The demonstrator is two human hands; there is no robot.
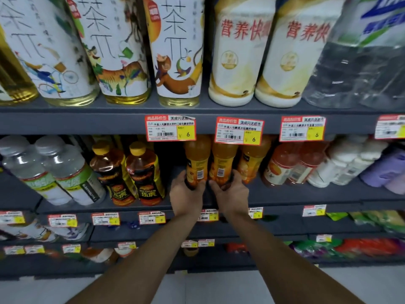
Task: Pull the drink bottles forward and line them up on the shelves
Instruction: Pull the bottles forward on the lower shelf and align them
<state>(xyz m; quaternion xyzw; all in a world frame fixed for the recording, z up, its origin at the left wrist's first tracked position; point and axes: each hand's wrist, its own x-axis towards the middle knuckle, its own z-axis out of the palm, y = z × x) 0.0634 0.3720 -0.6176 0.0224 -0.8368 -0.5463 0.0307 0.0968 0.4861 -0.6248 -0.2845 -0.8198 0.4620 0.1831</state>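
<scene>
Right now we judge ourselves to be in the pulling step on the middle shelf (306, 200), with one bottle in each hand. Our left hand (186, 195) grasps the left orange juice bottle (195, 161) low down, fingers curled round its foot. Our right hand (231, 195) grips the right orange juice bottle (223, 160) the same way, clenched round its base. Neither hand is slack; both are closed tight on plastic.

The two bottles stand side by side and touching, set back from the shelf's front edge, barcodes turned toward us. Their caps are hidden behind the price tags (238, 131) hanging from the shelf above. A third orange juice bottle (252, 165) stands just beside the right one. On the other side, a dark gap separates the left one from the Hi-Tiger energy drink bottles (144, 172), which sit nearer the front.

Next, as we read it, both bottles need to slide forward together with their bases flat on the shelf, stopping level with that front row. A twist to bring the front labels outward would likely help, and low grips like these should keep the bottles from tipping.
</scene>
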